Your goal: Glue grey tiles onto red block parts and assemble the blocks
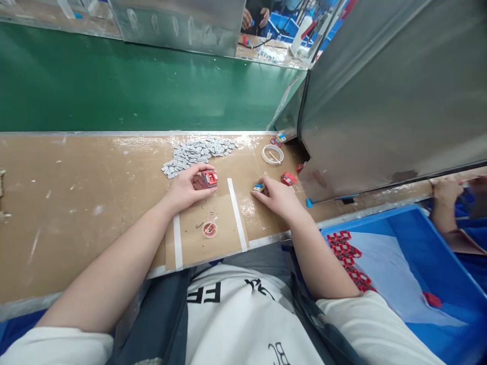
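My left hand (187,187) rests on the brown worktop (76,203), its fingers curled round a small red part with a grey face (210,178). Just behind that hand lies a heap of small grey squares (198,152). My right hand (277,196) lies further right, fingertips pinched on a small blue and yellow part (259,187). A loose red part (288,178) sits right behind my right hand. Between my forearms a small round red-rimmed dish (209,229) stands on a patch marked by two white tape strips (237,213).
A white ring (272,154) and more small red and blue parts (278,139) lie at the back right, by a grey metal panel (380,101). A green conveyor belt (133,86) runs behind the worktop. A blue bin (418,263) with red parts stands at my right. Another person's hand (445,192) shows at far right.
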Demonstrator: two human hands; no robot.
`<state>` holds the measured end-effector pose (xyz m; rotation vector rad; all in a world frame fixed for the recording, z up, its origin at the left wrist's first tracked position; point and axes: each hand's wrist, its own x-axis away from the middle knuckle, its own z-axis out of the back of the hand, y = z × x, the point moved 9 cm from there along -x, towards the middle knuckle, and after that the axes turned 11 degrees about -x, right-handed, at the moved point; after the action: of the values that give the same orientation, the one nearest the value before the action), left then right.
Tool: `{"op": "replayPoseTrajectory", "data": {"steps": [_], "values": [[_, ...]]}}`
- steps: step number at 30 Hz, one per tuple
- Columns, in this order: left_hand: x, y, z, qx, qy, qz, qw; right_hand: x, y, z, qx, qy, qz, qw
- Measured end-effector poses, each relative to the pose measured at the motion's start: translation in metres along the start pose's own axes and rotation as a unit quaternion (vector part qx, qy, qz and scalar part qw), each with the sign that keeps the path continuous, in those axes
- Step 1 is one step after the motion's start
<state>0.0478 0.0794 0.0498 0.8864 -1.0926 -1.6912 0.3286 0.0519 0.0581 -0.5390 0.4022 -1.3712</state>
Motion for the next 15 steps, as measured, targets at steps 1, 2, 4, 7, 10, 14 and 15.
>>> {"op": "replayPoseTrajectory", "data": {"steps": [1,2,4,7,10,14,15], "values": [[0.000,0.000,0.000,-0.002,-0.002,-0.001,1.000,-0.001,0.002,-0.004,-0.060,0.001,-0.003,0.998],[0.000,0.001,0.000,-0.002,-0.002,-0.004,1.000,-0.003,0.003,-0.006,-0.141,0.009,-0.006,0.990],[0.002,0.005,0.002,0.006,0.007,-0.016,1.000,-0.005,-0.002,-0.009,-0.349,0.022,-0.005,0.937],[0.004,0.012,0.005,0.029,0.022,-0.037,0.999,-0.006,-0.025,-0.015,-0.595,0.006,0.024,0.804],[0.008,0.015,0.006,0.075,0.029,-0.047,0.996,-0.004,-0.054,-0.021,-0.648,-0.016,0.067,0.759],[0.009,0.013,0.007,0.118,0.036,-0.041,0.991,-0.006,-0.078,-0.028,-0.619,-0.004,0.114,0.777],[0.009,0.013,0.006,0.117,0.033,-0.042,0.992,-0.007,-0.082,-0.029,-0.618,-0.001,0.126,0.776]]}}
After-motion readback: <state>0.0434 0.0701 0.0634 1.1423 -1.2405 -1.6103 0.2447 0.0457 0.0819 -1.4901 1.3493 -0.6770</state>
